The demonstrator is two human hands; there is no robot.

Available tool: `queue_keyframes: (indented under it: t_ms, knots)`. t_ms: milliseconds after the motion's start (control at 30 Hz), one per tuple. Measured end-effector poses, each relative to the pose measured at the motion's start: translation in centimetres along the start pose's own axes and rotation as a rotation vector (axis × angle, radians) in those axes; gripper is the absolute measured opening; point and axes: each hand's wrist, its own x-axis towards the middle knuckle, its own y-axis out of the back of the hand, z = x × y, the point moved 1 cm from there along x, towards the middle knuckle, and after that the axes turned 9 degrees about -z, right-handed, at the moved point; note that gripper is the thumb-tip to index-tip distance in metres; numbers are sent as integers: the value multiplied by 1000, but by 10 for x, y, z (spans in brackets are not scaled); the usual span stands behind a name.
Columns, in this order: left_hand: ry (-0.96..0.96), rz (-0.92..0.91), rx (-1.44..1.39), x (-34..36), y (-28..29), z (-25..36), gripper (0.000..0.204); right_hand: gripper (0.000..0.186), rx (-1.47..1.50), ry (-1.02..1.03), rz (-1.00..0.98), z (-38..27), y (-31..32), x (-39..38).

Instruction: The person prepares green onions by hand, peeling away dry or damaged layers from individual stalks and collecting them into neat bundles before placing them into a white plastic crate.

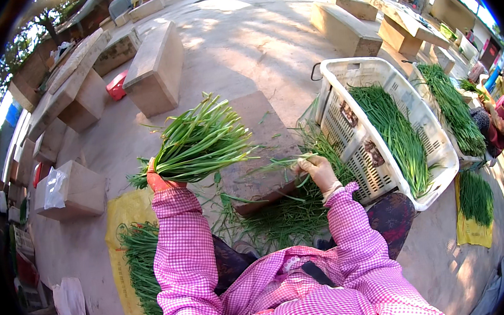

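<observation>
With my left hand (159,178) I grip a thick bunch (203,140) of long green stalks, held above the ground left of a brown slab (262,139). My right hand (317,171) is nearly closed, thumb and fingers pinching a few thin stalks (288,162) over the slab's right side, near a white crate (431,143) of greens (389,129); cut litter (286,219) lies below.

The stalks (203,140) look smooth, faintly glossy; the crate (437,143) is plastic, the clear bag (56,187) thin shiny plastic, the sleeves (179,252) matt cloth, the floor (226,53) matt concrete.
</observation>
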Motion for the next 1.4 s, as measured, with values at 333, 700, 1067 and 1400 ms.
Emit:
queue_keyframes:
  t_ms: [333,700,1067,1400]
  knots:
    - [42,-33,166,-5,-33,-36,12,17,143,301,436,-42,7,8]
    - [264,-190,231,-27,-102,-94,21,23,-470,624,-57,-74,-50,-6]
    - [93,-302,140,-14,-72,-70,21,23,-567,533,-130,-44,-36,-20]
    - [13,-334,226,-15,-74,-53,18,42,-602,157,-55,-28,-8,-27]
